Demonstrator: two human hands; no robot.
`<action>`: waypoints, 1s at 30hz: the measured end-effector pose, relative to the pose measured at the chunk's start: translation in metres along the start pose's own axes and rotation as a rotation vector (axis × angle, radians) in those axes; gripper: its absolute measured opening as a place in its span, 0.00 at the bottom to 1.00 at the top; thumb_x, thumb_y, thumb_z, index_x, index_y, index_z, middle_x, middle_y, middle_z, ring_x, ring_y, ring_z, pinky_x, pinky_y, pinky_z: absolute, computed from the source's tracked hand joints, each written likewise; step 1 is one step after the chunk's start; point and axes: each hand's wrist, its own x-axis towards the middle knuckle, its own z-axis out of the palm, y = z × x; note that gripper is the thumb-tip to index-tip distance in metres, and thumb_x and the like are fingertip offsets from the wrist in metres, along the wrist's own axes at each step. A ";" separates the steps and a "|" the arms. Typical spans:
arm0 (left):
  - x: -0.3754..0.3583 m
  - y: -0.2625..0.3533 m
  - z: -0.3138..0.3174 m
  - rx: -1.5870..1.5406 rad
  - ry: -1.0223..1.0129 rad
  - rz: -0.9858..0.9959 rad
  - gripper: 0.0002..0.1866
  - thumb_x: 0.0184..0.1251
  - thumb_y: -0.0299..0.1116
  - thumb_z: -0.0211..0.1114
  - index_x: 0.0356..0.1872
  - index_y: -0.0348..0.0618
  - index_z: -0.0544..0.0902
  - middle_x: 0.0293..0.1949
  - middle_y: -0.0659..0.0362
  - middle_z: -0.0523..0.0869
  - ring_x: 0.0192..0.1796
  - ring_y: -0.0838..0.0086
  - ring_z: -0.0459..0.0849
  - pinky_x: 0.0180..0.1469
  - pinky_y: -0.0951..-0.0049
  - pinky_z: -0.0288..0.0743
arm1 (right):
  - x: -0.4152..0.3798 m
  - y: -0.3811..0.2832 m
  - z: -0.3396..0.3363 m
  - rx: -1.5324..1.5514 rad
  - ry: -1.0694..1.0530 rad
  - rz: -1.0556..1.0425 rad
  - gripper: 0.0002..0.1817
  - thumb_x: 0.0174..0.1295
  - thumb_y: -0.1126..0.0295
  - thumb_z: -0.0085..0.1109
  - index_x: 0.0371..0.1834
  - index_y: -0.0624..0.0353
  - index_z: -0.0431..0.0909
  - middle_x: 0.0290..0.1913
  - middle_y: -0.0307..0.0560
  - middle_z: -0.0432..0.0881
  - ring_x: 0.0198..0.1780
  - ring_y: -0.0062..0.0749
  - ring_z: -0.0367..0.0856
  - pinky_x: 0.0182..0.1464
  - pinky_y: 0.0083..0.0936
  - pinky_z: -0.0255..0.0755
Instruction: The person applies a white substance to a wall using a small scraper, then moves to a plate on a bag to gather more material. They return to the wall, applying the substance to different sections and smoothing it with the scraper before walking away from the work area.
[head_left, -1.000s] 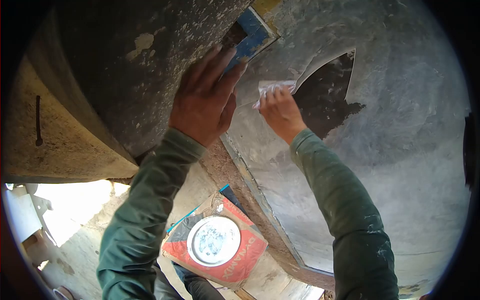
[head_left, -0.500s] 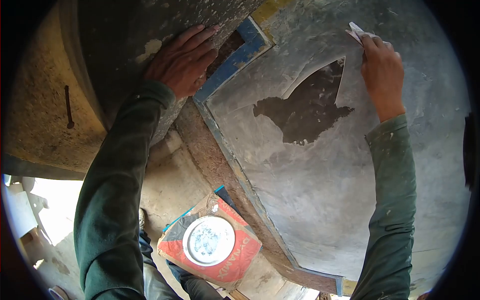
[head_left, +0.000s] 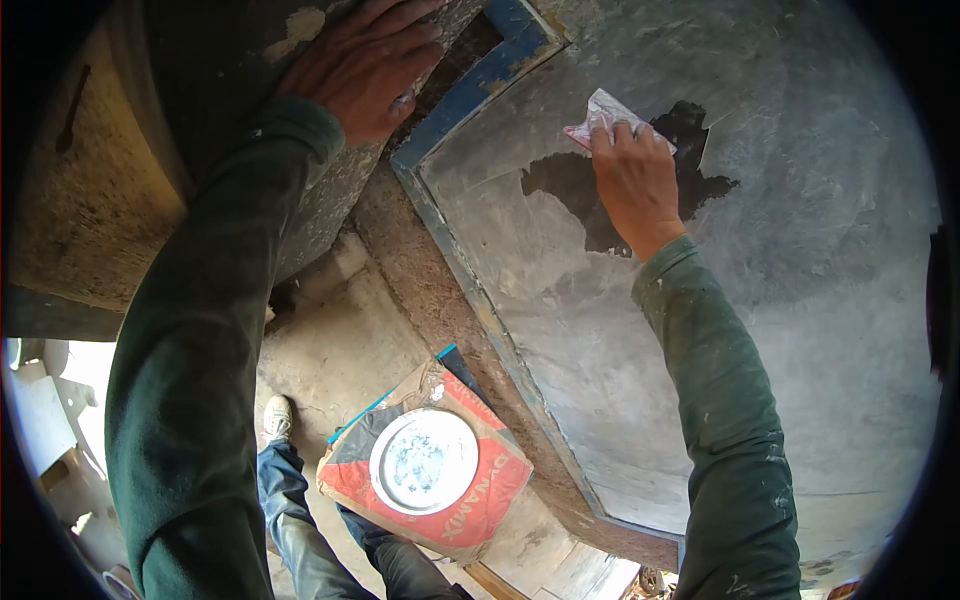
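Observation:
My right hand (head_left: 640, 185) is closed on a crumpled, folded whitish sheet (head_left: 604, 106) with a pinkish edge. It presses the sheet against the grey wall (head_left: 620, 390), over a dark, ragged-edged patch (head_left: 565, 190). Hand and sheet hide the middle of that patch. My left hand (head_left: 365, 75) lies on the rough dark surface (head_left: 225, 90) at the upper left, fingers stretched out and holding nothing. Its fingertips are partly cut off by the top of the view.
Below stands a round white dish (head_left: 424, 461) with bluish-white residue, on a red and brown DYNAMIX sack (head_left: 490, 475). A blue-painted frame (head_left: 480, 75) edges the wall. My legs (head_left: 290, 510) and one shoe (head_left: 277, 415) show beneath my left arm.
My right hand has moved left and slightly down with the sheet, from the bare wall onto the dark patch. My left hand stays on the dark surface; the view has shifted slightly.

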 end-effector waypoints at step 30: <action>-0.002 0.004 -0.008 0.020 -0.092 -0.005 0.27 0.63 0.46 0.67 0.60 0.42 0.81 0.69 0.56 0.76 0.79 0.63 0.60 0.85 0.58 0.39 | -0.083 -0.122 0.016 0.335 -0.533 -0.297 0.10 0.64 0.65 0.56 0.40 0.54 0.87 0.42 0.43 0.83 0.49 0.38 0.80 0.55 0.41 0.66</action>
